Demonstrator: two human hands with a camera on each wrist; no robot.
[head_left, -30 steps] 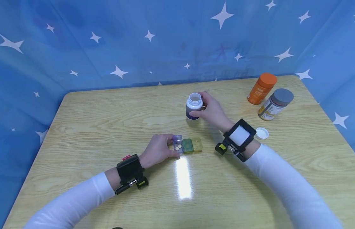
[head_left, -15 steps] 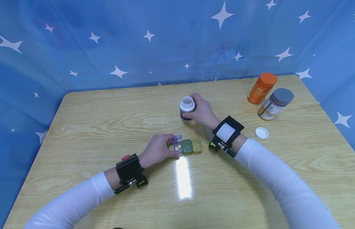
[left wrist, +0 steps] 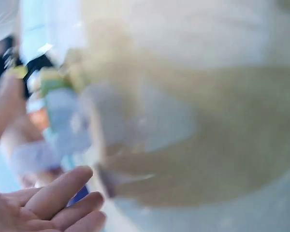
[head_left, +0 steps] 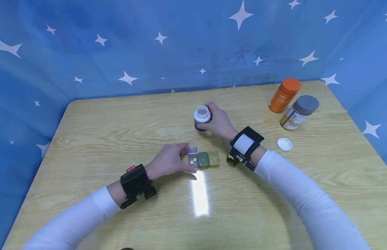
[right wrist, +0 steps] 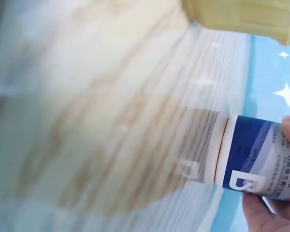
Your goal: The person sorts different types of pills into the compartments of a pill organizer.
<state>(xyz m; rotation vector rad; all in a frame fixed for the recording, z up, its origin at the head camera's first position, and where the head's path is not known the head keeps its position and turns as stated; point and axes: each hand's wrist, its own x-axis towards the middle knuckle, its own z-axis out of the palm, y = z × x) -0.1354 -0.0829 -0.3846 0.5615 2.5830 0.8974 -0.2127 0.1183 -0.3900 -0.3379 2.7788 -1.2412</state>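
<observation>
In the head view my right hand (head_left: 220,122) grips an uncapped white pill bottle (head_left: 202,115) with a dark label, behind the pill boxes. The right wrist view shows the blue and white label of this vitamin bottle (right wrist: 261,159), its base at the tabletop. My left hand (head_left: 168,160) is beside a purple pill box (head_left: 192,160), thumb and fingers spread around its left side. That box's lid is up and a few pale tablets lie inside. Closed green (head_left: 203,160) and yellow (head_left: 213,158) boxes adjoin it. The left wrist view shows the fingers (left wrist: 63,193) apart from the blurred boxes.
An orange bottle (head_left: 284,95) and a grey-capped bottle (head_left: 299,113) stand at the back right of the wooden table (head_left: 118,125). A white cap (head_left: 284,144) lies upturned near my right wrist. A blue star-patterned curtain (head_left: 181,41) hangs behind.
My right hand has moved the bottle left and set it down on the table. My left wrist has shifted slightly left, and its fingers have loosened from the purple box.
</observation>
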